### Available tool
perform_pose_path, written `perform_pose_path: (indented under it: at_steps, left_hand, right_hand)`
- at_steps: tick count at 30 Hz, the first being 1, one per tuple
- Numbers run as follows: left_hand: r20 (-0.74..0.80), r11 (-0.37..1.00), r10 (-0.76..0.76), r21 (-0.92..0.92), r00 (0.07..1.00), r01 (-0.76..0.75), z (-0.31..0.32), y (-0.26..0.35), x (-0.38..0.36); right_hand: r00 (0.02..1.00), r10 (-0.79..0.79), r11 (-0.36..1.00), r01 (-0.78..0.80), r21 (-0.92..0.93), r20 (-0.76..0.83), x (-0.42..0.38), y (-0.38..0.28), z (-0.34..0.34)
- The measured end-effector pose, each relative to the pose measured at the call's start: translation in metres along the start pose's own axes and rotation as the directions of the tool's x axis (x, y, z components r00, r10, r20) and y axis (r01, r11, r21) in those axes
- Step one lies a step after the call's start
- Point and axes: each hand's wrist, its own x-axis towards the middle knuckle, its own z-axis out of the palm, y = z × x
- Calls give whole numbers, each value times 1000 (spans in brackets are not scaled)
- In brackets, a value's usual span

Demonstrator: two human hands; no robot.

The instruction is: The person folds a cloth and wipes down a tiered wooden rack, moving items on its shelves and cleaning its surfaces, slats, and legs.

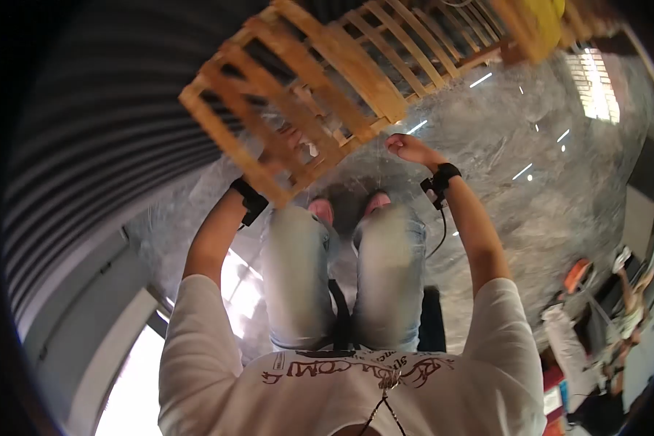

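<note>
A slatted wooden frame (298, 102), pallet-like, stands tilted in front of my knees. My left hand (289, 138) is behind its near slats and shows only in part through the gaps; its fingers are mostly hidden. A small whitish thing (312, 150) shows beside that hand, too blurred to name. My right hand (412, 149) is just right of the frame's near corner, apart from the wood, with its fingers curled closed. Whatever may be in those fingers is too small to make out. Each wrist wears a black strapped device.
More slatted wood (429, 43) continues toward the upper right, where a yellow object (541, 25) sits. A dark ribbed wall (102, 145) rises on the left. Another person (628, 305) is at the far right, near an orange item (578, 276). Grey floor (501, 152) lies around my feet.
</note>
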Motion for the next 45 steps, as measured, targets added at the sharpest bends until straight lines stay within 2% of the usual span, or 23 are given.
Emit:
perform_pose_path:
  at_steps: [1, 3, 5, 8, 10, 12, 13, 14, 16, 18, 20, 25, 28, 30, 34, 35, 36, 37, 38, 39, 40, 42, 45]
  left_hand:
    - [-29, 973, 99, 210, 995, -91, 1, 1, 18]
    - [-77, 902, 322, 327, 944, -281, 5, 7, 43]
    - [-110, 815, 487, 413, 867, -405, 14, 11, 64]
    - [-148, 740, 603, 471, 784, -480, 29, 7, 81]
    - [-137, 732, 614, 468, 777, -496, 35, 6, 82]
    - [-120, 637, 670, 600, 732, -484, 35, 4, 84]
    - [-161, 624, 683, 634, 712, -456, 37, 6, 83]
    - [-160, 631, 672, 634, 723, -447, 39, 9, 78]
    - [-72, 732, 482, 582, 874, -356, 38, 24, 67]
    - [-49, 673, 560, 608, 827, -420, 48, 3, 67]
    - [-44, 800, 532, 354, 846, -484, 53, 16, 56]
    - [13, 823, 460, 369, 888, -432, 47, 25, 52]
    - [124, 760, 500, 412, 857, -503, 28, 25, 66]
    - [365, 522, 332, 696, 870, -492, 17, 28, 75]
    - [240, 520, 515, 676, 823, -522, 27, 13, 76]
    - [96, 751, 589, 303, 803, -587, 44, -1, 78]
    - [-56, 787, 599, -146, 799, -600, 54, -2, 79]
    - [-63, 776, 610, -155, 790, -612, 59, 0, 80]
    - [-2, 750, 588, 376, 809, -544, 55, 10, 75]
    - [30, 488, 536, 805, 844, -338, 51, 12, 72]
    - [29, 490, 531, 805, 847, -334, 51, 2, 75]
    - [-7, 816, 480, 371, 877, -443, 54, -4, 74]
    - [-60, 782, 551, 385, 832, -490, 48, 20, 64]
  right_hand:
    - [999, -2, 1000, 2, 16, -42, 7, 12, 5]
    - [998, -9, 974, 23, 225, -62, 26, 30, 12]
    - [993, -27, 972, 52, 231, -113, 41, 44, 20]
    - [991, -28, 989, 46, 139, -129, 62, 58, 31]
    - [987, -2, 869, 80, 489, -158, 74, 60, 45]
    - [979, 9, 835, 103, 541, -201, 71, 56, 51]
    - [951, 117, 815, 74, 575, -287, 78, 53, 54]
    - [904, 221, 794, 51, 606, -366, 83, 49, 56]
    - [859, 261, 791, 71, 607, -441, 93, 51, 58]
    - [803, 283, 794, 110, 597, -524, 98, 50, 59]
    - [772, 284, 843, 80, 531, -568, 97, 51, 58]
    - [768, 240, 908, 38, 417, -594, 92, 55, 59]
    - [794, 257, 893, 23, 450, -551, 91, 48, 53]
    - [869, 229, 933, -67, 355, -438, 82, 40, 46]
    - [937, 146, 988, -121, 97, -317, 80, 34, 33]
    - [952, 140, 988, -117, 101, -272, 78, 32, 30]
    - [964, 141, 987, -119, 111, -225, 76, 31, 26]
    - [947, 258, 964, -239, 118, -192, 77, 23, 22]
    - [944, 262, 963, -243, 116, -202, 75, 21, 18]
    - [946, 266, 962, -247, 116, -187, 74, 20, 17]
    - [949, 269, 961, -253, 114, -162, 74, 22, 19]
    - [950, 299, 954, -297, 41, -88, 80, 31, 18]
    - [938, 306, 948, -285, 139, -162, 72, 19, 22]
